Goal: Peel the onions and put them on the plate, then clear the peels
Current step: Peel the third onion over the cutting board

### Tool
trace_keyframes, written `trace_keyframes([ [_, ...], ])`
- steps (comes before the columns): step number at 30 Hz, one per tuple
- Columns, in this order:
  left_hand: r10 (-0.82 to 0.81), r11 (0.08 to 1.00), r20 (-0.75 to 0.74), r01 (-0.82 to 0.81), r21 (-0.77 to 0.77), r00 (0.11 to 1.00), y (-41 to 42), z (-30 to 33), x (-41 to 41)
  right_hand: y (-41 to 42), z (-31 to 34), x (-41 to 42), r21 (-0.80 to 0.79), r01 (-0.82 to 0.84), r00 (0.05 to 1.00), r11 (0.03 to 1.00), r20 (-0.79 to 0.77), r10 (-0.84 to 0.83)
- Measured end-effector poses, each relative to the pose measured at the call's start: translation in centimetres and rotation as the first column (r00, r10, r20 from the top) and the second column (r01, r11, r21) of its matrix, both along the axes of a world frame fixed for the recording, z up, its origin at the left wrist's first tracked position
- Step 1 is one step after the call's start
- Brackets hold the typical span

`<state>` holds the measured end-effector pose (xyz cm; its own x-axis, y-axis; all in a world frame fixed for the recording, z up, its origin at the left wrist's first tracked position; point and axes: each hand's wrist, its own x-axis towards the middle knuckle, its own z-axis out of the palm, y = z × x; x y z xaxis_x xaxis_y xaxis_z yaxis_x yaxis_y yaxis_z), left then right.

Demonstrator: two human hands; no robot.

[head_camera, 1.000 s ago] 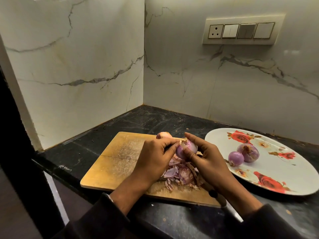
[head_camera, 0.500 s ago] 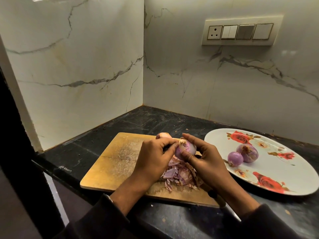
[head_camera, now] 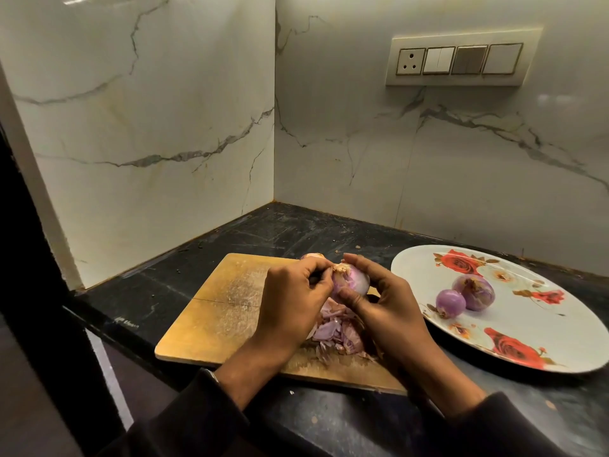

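step: peeling third onion (head_camera: 351, 282), held above the cutting board (head_camera: 227, 301) over the peels (head_camera: 333, 331)
right hand (head_camera: 389, 311): cradles the onion from the right, thumb underneath, fingers curled over the far side
left hand (head_camera: 293, 301): fingertips pinching at the dry root tuft, on the onion's left end
onion axis: roughly level, root end pointing toward left hand, smooth end into right palm
how to do well: probably pull skin from the tuft along the axis toward right hand; rotate the bulb with right fingers; keep it over the pile
risk: slick bulb could slip
plate (head_camera: 560, 324): right of right hand, on the counter (head_camera: 263, 232); two peeled onions (head_camera: 464, 295) touching
extra onion (head_camera: 311, 256): just beyond left hand, mostly hidden
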<state>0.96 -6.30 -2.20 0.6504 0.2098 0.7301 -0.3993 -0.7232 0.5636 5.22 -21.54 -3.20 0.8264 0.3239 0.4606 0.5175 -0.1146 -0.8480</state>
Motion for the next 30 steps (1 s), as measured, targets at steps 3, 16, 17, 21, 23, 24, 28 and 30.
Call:
trace_keyframes([
  [3, 0.007, 0.997, -0.003, -0.008, -0.075, 1.0, -0.05, 0.05, -0.02, 0.14, -0.02, -0.12, 0.006, 0.003, 1.0, 1.0, 0.002, -0.003],
  [16, -0.119, 0.977, -0.094, 0.1, -0.189, 0.988, 0.26, 0.16, 0.19, 0.04, 0.0, -0.08, 0.034, -0.013, 1.0, 0.999, -0.008, 0.013],
  [17, -0.09, 0.986, -0.073, 0.079, -0.148, 0.993, 0.23, 0.1, 0.21, -0.02, 0.03, -0.16, 0.038, -0.019, 1.0, 0.999, -0.012, 0.019],
  [21, 0.005, 0.999, -0.022, -0.006, -0.038, 1.0, 0.03, 0.03, 0.16, 0.12, 0.04, -0.35, 0.025, -0.02, 0.999, 0.999, -0.028, 0.021],
  [23, 0.025, 1.0, -0.01, -0.025, -0.012, 1.0, 0.02, 0.07, 0.09, 0.24, 0.04, -0.4, 0.021, -0.011, 1.0, 1.0, -0.027, 0.011],
  [24, 0.034, 0.999, -0.009, -0.034, -0.005, 0.999, 0.03, 0.08, 0.07, 0.28, 0.07, -0.41, 0.022, -0.008, 1.0, 1.0, -0.027, 0.009],
  [28, 0.06, 0.998, -0.01, -0.061, -0.032, 0.998, 0.06, 0.18, 0.01, 0.4, 0.29, -0.82, 0.058, -0.044, 0.998, 0.997, -0.042, 0.047],
  [30, 0.061, 0.996, -0.024, -0.062, -0.063, 0.998, 0.05, 0.15, 0.01, 0.39, 0.4, -0.92, 0.081, -0.063, 0.996, 0.995, -0.054, 0.068],
])
